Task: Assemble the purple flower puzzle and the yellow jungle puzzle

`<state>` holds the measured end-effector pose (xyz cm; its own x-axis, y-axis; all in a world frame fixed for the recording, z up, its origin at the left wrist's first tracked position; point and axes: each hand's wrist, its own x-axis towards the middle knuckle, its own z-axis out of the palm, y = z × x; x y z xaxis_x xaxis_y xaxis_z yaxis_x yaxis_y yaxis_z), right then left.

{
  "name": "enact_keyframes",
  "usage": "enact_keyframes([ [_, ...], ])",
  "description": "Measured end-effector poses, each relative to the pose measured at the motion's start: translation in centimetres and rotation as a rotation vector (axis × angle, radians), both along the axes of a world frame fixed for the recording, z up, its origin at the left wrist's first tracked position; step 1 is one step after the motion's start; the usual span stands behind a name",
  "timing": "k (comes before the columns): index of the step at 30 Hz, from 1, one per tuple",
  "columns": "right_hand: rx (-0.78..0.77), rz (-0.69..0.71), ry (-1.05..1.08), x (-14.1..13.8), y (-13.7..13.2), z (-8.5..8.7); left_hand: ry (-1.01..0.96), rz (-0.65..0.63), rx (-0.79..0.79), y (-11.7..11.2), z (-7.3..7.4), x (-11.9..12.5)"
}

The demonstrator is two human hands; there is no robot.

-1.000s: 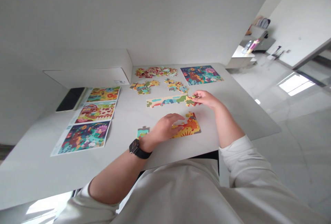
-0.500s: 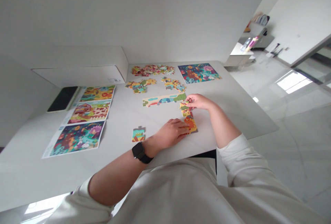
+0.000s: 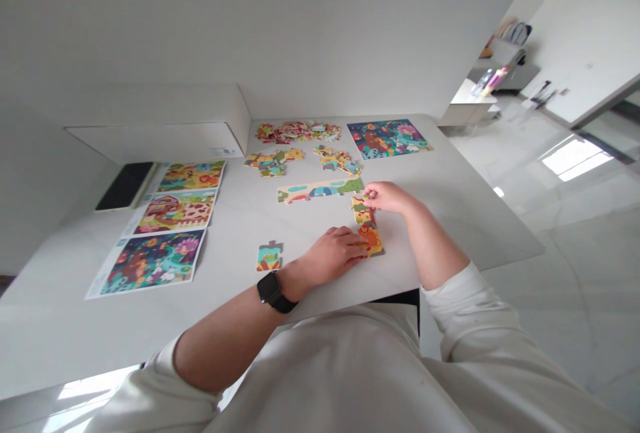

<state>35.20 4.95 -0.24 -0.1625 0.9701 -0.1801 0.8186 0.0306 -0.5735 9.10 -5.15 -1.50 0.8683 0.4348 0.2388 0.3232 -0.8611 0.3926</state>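
My left hand (image 3: 336, 253), a dark watch on its wrist, lies with its fingers stretched flat over the lower part of an orange lion puzzle piece (image 3: 371, 236). Pinched at its upper right corner by my right hand (image 3: 393, 198) is a yellow and green puzzle piece (image 3: 361, 212), which sits against the lion section's top. Just above runs a joined puzzle strip (image 3: 320, 190) with a blue animal and green bushes. To the left of my left hand is a separate turquoise puzzle piece (image 3: 269, 256). My fingertips cover parts of both held-down pieces.
Farther back lie a heap of reddish pieces (image 3: 295, 131) and two loose groups, yellow-blue pieces (image 3: 273, 162) and more pieces (image 3: 340, 160). A dark picture sheet (image 3: 389, 138) is at the back right. Leftward are a three-picture sheet (image 3: 175, 210), a phone (image 3: 125, 186) and a white box (image 3: 160, 140).
The yellow and green piece in my right hand has moved slightly down, closer against the lion section. My left hand stays in place. The whole view has shifted a little.
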Motion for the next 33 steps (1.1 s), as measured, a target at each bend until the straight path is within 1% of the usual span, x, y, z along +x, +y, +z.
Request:
enact_keyframes([
  [3, 0.067, 0.003, -0.121, -0.5, -0.5, 0.6, -0.007, 0.008, -0.001, 0.0, -0.2, 0.0],
  [8, 0.097, 0.004, -0.146, -1.3, -1.0, 1.1, 0.006, 0.039, 0.013, 0.2, -0.5, 0.1],
  [14, 0.16, -0.033, -0.16, -2.0, -0.6, 0.6, 0.022, 0.078, 0.033, 0.9, -0.8, 0.2],
  [19, 0.203, -0.034, -0.174, -2.1, -0.3, 0.1, -0.001, 0.092, 0.013, 1.2, -1.0, 0.4],
  [33, 0.22, -0.038, -0.267, -2.3, -0.7, 0.5, -0.049, 0.066, 0.027, 1.7, -1.7, 0.5],
])
